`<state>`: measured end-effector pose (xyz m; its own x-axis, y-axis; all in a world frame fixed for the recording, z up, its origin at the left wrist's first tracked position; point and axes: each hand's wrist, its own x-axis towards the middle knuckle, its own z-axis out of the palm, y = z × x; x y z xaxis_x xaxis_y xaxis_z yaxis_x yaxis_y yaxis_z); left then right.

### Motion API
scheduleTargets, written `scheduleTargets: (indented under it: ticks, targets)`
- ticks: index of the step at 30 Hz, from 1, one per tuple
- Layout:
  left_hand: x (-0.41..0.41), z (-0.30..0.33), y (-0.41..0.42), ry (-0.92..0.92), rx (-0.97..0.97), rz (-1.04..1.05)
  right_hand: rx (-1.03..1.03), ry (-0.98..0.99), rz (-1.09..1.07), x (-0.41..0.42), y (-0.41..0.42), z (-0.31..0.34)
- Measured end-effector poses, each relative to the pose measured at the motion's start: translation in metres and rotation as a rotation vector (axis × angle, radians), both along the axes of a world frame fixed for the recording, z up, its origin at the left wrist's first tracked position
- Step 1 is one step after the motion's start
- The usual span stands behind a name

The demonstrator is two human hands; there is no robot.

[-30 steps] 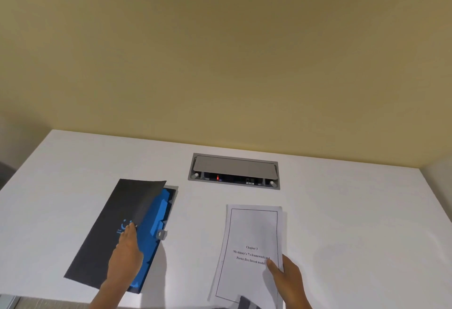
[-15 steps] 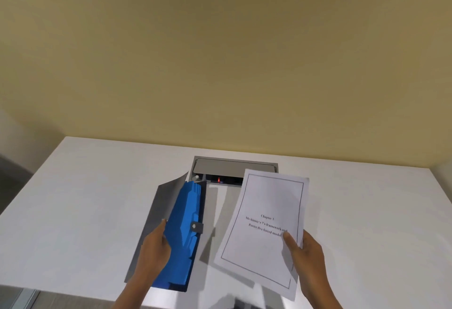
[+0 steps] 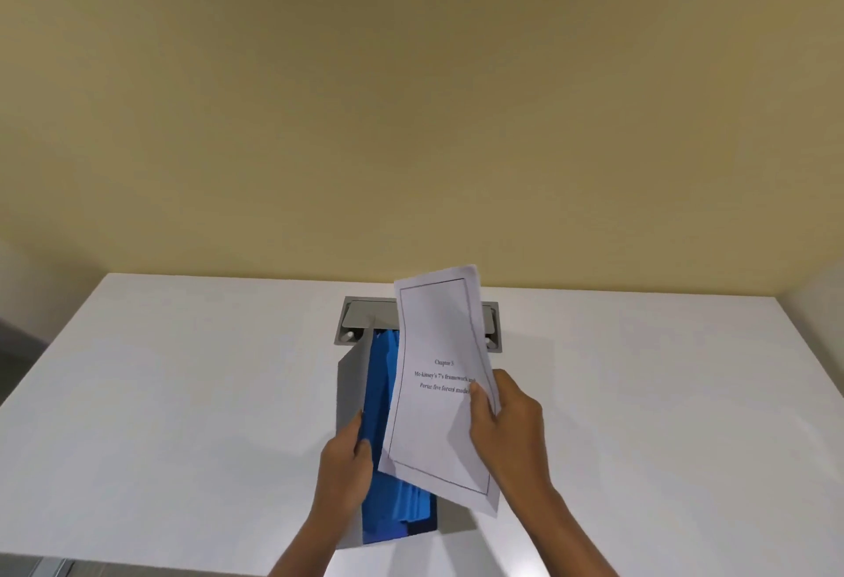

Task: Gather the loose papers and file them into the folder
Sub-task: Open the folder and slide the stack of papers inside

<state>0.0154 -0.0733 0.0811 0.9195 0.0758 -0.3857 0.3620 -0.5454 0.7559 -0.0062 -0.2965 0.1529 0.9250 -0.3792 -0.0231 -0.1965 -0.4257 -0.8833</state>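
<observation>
Head view: The right hand is gripping a stack of white printed paper sheets at its right edge, with the thumb lying across the printed face and the other fingers closed behind the sheets. The stack is standing nearly upright, tilted slightly, with its lower corner hanging above the white table top. The top sheet is carrying a thin black border and centred text reading "Chapter 3".

The left hand is closed on the grey flap of a blue expanding folder, holding it open; the thumb is pressing on the blue interior. The folder is lying lengthwise on the table, directly left of and partly behind the paper stack. Its blue tabbed dividers are showing below the lower edge of the sheets.

The paper is overlapping the right side of the folder in this view; whether it is touching the dividers cannot be told.

A grey rectangular cable port is sitting recessed in the table beyond the folder, partly hidden by the sheets. A beige wall is filling the upper frame.
</observation>
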Motion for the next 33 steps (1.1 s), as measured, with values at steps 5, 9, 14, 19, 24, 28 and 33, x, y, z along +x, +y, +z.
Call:
scheduleTargets:
  ticks: [5, 9, 14, 19, 24, 28, 33]
  targets:
    - [-0.004, 0.007, -0.018, 0.016, -0.101, 0.065, -0.209, 0.080, 0.094, -0.002, 0.015, -0.003]
    - [-0.006, 0.011, -0.025, 0.006, -0.140, 0.102, -0.273, 0.153, 0.162, -0.002, 0.024, -0.006]
    - [-0.008, 0.013, -0.027, 0.009, -0.137, 0.131, -0.301, 0.228, 0.197, 0.009, 0.033, -0.012]
    - [-0.007, 0.012, -0.026, 0.015, -0.103, 0.135, -0.308, 0.252, 0.211, 0.023, 0.046, -0.021]
    - [-0.006, 0.011, -0.024, 0.039, -0.107, 0.151, -0.345, 0.281, 0.233, 0.034, 0.065, -0.031]
    - [-0.005, 0.009, -0.025, 0.061, -0.102, 0.145, -0.349, 0.320, 0.232, 0.038, 0.082, -0.040]
    - [-0.006, 0.009, -0.024, 0.069, -0.143, 0.153, -0.359, 0.345, 0.205, 0.038, 0.099, -0.050]
